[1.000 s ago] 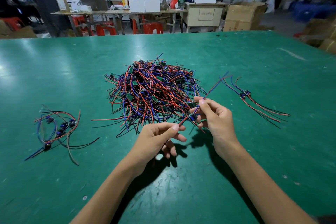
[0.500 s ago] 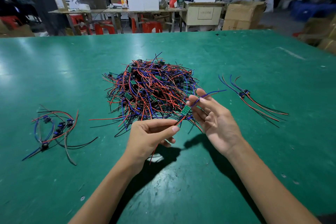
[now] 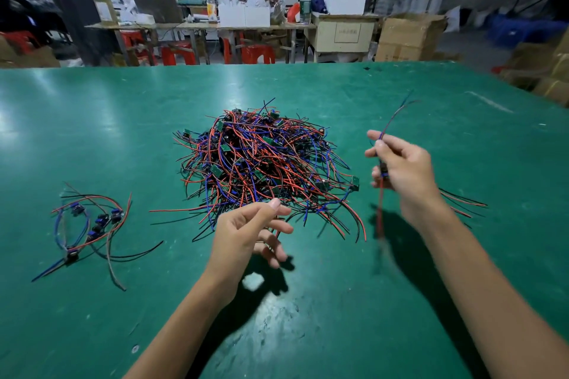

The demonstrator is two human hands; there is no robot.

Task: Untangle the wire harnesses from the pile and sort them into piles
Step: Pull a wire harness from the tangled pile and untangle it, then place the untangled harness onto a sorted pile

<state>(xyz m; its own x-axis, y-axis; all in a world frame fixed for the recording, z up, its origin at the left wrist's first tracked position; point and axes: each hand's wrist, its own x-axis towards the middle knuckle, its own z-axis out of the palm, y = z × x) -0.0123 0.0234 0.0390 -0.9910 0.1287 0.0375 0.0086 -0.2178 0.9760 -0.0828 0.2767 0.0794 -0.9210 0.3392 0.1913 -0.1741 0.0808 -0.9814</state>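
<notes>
A tangled pile of red, blue and black wire harnesses [image 3: 264, 169] with small green boards lies mid-table. My right hand [image 3: 403, 172] is raised to the right of it and pinches one harness [image 3: 381, 212]; its wires stick up past my fingers and dangle blurred below them. My left hand [image 3: 249, 234] hovers at the pile's near edge, fingers loosely curled, holding nothing. A small sorted group of harnesses [image 3: 89, 224] lies at the left. Another sorted group [image 3: 462, 200] shows at the right, mostly hidden behind my right forearm.
The green table [image 3: 308, 332] spreads wide around the piles, and its far edge runs across the view. Beyond it stand work tables, red stools, cardboard boxes and several seated people.
My left hand has let go of the harness's end. My right hand has swung the harness up and to the right, away from the pile and toward the right group.
</notes>
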